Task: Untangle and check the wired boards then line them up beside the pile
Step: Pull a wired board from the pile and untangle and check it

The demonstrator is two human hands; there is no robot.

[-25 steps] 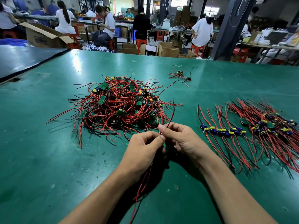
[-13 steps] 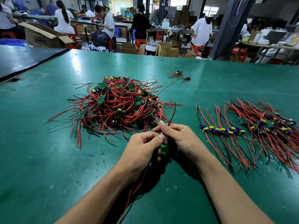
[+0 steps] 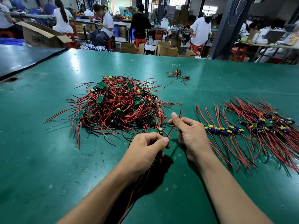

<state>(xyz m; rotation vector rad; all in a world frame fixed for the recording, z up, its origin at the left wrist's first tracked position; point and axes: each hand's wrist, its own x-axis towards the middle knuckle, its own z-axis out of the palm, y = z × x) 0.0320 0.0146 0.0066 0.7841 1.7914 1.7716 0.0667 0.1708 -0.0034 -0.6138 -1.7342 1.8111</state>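
A tangled pile [image 3: 119,105] of small green boards with red and black wires lies in the middle of the green table. My left hand [image 3: 145,149] pinches one small wired board [image 3: 160,130] just in front of the pile; its red wire trails down under my wrist. My right hand [image 3: 191,133] pinches the board's other red and black wires [image 3: 176,122] and holds them up. To the right, a row of lined-up boards [image 3: 224,129] lies with wires spread, beside a denser sorted bunch [image 3: 267,123].
Two stray wired boards [image 3: 179,74] lie farther back on the green table [image 3: 48,159]. A dark table [image 3: 24,59] adjoins on the left. Beyond the far edge, people sit at benches among cardboard boxes [image 3: 165,49] and red stools.
My hands have drawn apart: the right hand moved right and up with the wire ends, and the board now shows at my left fingertips.
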